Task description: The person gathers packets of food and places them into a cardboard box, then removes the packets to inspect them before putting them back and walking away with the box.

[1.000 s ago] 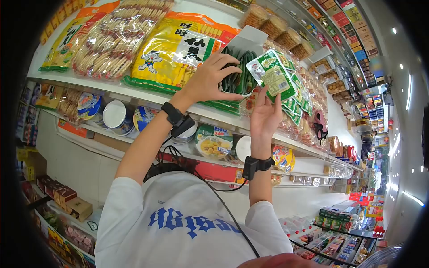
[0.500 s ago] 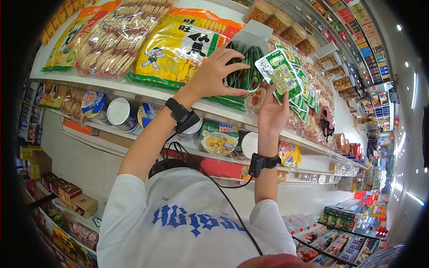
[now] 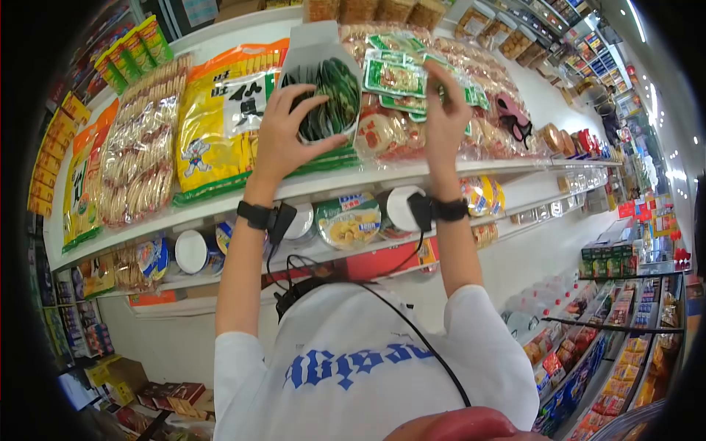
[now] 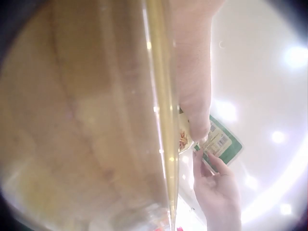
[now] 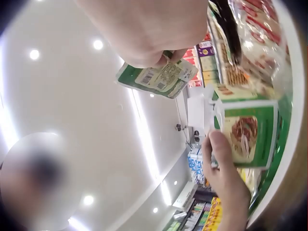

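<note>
An open box (image 3: 318,53) with its pale lid flap raised stands on the shelf, packed with dark green packets (image 3: 331,95) on edge. My left hand (image 3: 283,140) grips its near left corner, the thumb along the front edge and the fingers over the opening. The right wrist view shows its green side (image 5: 250,134) with a food picture. My right hand (image 3: 446,117) is right of the box, over loose green snack packets (image 3: 397,77). Both wrist views show it pinching one green snack packet (image 5: 159,79), barcode side showing. In the head view the hand hides that packet.
A yellow cracker bag (image 3: 213,132) lies left of the box, a clear bag of crackers (image 3: 143,140) beyond it. Under the loose packets are clear snack bags (image 3: 386,132); a pink-and-black object (image 3: 513,117) lies right. Noodle tubs (image 3: 349,220) stand on the shelf below.
The head view has turned, so the shelf appears shifted. My right hand now appears higher over the loose packets, and the packet's barcode side no longer shows there. My left hand stays at the box.
</note>
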The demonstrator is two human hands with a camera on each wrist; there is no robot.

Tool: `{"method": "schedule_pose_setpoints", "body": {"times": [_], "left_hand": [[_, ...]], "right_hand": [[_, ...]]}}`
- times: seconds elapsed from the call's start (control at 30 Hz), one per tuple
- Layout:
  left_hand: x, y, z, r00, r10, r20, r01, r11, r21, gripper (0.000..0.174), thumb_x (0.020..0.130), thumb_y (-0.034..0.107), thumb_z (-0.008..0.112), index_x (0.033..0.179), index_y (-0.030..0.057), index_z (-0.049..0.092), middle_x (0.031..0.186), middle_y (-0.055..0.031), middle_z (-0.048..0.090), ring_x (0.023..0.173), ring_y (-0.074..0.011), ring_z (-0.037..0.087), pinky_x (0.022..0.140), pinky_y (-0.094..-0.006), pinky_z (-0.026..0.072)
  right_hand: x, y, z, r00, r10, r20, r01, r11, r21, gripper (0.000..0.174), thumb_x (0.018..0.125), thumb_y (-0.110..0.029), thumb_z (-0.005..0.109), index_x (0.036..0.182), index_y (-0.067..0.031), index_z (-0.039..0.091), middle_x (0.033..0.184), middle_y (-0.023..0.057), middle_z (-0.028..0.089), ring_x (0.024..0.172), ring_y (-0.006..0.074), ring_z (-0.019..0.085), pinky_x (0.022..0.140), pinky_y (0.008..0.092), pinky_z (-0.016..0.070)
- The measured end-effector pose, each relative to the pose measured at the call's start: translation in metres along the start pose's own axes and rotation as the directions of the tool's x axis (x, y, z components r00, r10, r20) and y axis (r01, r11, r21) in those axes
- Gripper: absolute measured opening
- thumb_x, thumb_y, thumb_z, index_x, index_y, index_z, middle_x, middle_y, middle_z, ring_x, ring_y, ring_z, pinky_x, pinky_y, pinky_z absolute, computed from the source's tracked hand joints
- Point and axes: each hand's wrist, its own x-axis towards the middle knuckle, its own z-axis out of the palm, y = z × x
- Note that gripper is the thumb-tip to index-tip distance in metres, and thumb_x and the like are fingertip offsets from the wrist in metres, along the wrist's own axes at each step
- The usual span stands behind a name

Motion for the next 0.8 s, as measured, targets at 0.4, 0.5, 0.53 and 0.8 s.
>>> {"method": "schedule_pose_setpoints", "body": {"times": [0.4,0.5,0.53,0.8], "left_hand": [[-0.007,-0.008,0.007,0.998,0.066,-0.005,-0.066,0.995,0.070,0.060,0.075,0.036,0.092,0.126,0.0130,0.072,0.135,-0.0073,0.064,0.124,-0.0322,0.056,0.108,-0.0453,0.0441],[-0.006,-0.005,0.004,1.000,0.025,0.009,-0.026,0.999,0.042,0.059,0.075,0.037,0.092,0.125,0.0135,0.073,0.136,-0.0073,0.063,0.125,-0.0322,0.056,0.108,-0.0451,0.0443],[-0.006,-0.005,0.004,1.000,0.027,0.009,-0.027,0.999,0.040,0.059,0.075,0.037,0.092,0.125,0.0139,0.073,0.136,-0.0074,0.063,0.126,-0.0322,0.056,0.108,-0.0450,0.0447],[-0.003,-0.005,0.002,0.999,0.051,-0.010,-0.050,0.997,0.053,0.059,0.072,0.040,0.092,0.118,0.0098,0.073,0.129,-0.0106,0.064,0.120,-0.0332,0.059,0.103,-0.0455,0.0497]], "right_hand": [[-0.004,0.029,0.016,0.889,0.001,0.459,0.247,0.842,-0.480,0.050,0.091,-0.007,0.060,0.141,-0.0035,0.060,0.152,0.0307,0.048,0.144,0.0461,0.042,0.121,0.0495,0.0357],[0.007,0.047,0.014,0.913,-0.192,0.359,0.387,0.682,-0.620,0.039,0.090,-0.015,0.064,0.127,-0.0033,0.070,0.137,0.0288,0.061,0.130,0.0438,0.056,0.113,0.0499,0.0440],[0.012,0.083,-0.004,0.872,-0.171,0.458,0.451,0.643,-0.619,0.038,0.091,-0.023,0.069,0.125,-0.0057,0.073,0.133,0.0256,0.064,0.126,0.0419,0.059,0.114,0.0503,0.0417],[0.030,0.043,-0.044,0.936,-0.105,0.337,0.290,0.775,-0.562,0.024,0.092,-0.016,0.072,0.113,-0.0038,0.076,0.113,0.0184,0.074,0.103,0.0335,0.071,0.094,0.0427,0.0550]]}}
